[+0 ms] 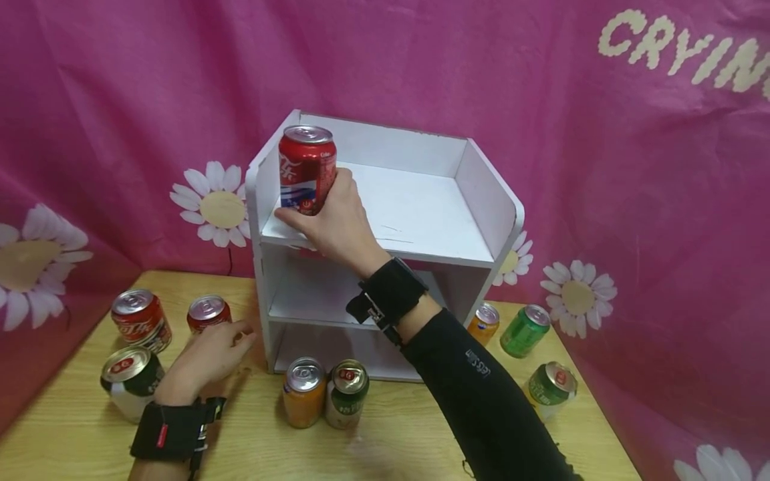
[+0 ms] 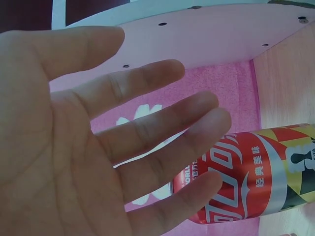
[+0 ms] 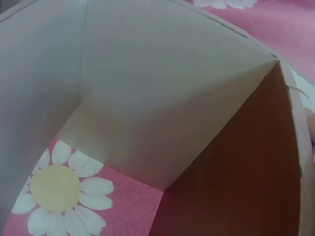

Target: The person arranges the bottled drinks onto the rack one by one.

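The right hand [image 1: 343,224] grips a red can [image 1: 308,170] low on its body, thumb across the front and fingers round the right side, probably to leave the lid and upper wall free beside the side panel of the shelf unit [image 1: 421,207]. The can is at the top board's left front corner; the hand hides its base, so contact with the board is uncertain. Its long axis is nearly vertical, lid up, lettering towards the front left. The left hand [image 1: 207,361], fingers loosely extended and holding nothing, is just beside a second red can [image 1: 207,310] (also upright) towards the back left corner of the table [image 1: 252,444].
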Motion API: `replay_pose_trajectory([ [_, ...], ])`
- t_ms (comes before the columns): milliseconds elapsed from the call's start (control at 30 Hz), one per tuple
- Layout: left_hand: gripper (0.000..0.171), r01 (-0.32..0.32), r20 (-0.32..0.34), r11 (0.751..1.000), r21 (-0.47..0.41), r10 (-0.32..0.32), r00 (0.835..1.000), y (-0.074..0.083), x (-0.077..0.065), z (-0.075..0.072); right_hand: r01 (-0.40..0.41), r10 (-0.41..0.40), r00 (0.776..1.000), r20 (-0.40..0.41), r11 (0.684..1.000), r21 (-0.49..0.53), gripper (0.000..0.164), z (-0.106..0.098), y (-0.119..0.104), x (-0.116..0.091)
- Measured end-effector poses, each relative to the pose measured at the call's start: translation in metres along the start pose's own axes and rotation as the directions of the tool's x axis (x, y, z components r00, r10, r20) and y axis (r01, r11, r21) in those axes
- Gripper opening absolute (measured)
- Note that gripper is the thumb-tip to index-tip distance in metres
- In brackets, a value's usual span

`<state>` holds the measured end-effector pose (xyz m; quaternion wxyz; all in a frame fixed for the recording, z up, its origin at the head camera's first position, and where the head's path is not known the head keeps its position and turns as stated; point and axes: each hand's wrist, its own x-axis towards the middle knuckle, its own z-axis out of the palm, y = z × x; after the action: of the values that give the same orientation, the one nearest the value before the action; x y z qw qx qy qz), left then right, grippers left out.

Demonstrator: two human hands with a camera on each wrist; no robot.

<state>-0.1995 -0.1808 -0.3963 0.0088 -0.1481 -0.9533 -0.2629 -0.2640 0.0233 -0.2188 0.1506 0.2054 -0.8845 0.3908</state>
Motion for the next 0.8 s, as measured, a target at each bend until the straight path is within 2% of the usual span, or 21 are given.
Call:
replay_pose_trajectory([
  [433, 0.035, 0.013, 0.007, 1.000, -0.011, -0.013, 1.000, -0.0002, -0.0007, -0.0002, -0.045, 0.042, 0.997, 0.062, 0.997, 0.058, 0.078, -0.0049, 0.0019, -0.0006],
  [567, 0.035, 0.004, 0.004, 1.000, -0.014, -0.004, 1.000, -0.0001, -0.0009, -0.0012, -0.032, 0.030, 0.998, 0.053, 0.998, 0.048, 0.079, -0.0034, 0.0033, -0.0009],
  [800, 0.035, 0.025, 0.010, 0.999, -0.027, -0.024, 1.000, -0.0007, -0.0018, -0.0020, 0.009, -0.009, 1.000, 0.011, 1.000, 0.002, 0.079, 0.0005, 0.0029, 0.0006],
])
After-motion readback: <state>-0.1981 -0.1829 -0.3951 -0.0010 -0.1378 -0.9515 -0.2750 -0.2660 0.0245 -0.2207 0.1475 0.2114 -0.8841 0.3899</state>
